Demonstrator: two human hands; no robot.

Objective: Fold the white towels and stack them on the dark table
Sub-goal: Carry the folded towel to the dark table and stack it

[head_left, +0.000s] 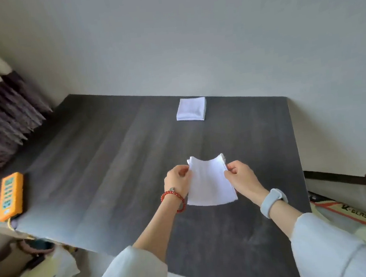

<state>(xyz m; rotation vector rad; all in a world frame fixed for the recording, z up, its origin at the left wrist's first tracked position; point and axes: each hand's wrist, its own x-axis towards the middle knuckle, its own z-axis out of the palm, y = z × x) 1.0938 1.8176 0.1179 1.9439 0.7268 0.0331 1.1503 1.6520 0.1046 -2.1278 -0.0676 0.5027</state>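
Head view, left to right. Far left of the fingers, at the desk edge: an orange handheld device with a green face, lying flat, well apart from the work. Then the left hand, red bead bracelet at the wrist, fingers pinched shut on the left edge of a partly folded white towel. Between the two sets of fingers: that towel, held up with its upper edge sagging in a shallow curve, layered edges showing at the top corners, lower edge close to the desk, contact hard to tell. Right of it, the right hand, pale wristband below, fingers likewise clamped on the right edge. Beyond the fingers, toward the wall: one finished folded towel lying square and flat, well apart from the held one.

Step in hand, as judged: the last fold or squaring-up of the second towel, stacking not yet done. Next move likely calls for laying the cloth flat, closing the fold with edges matched, then carrying it away from the body and setting it squarely atop the folded towel, corners aligned so the stack sits level.
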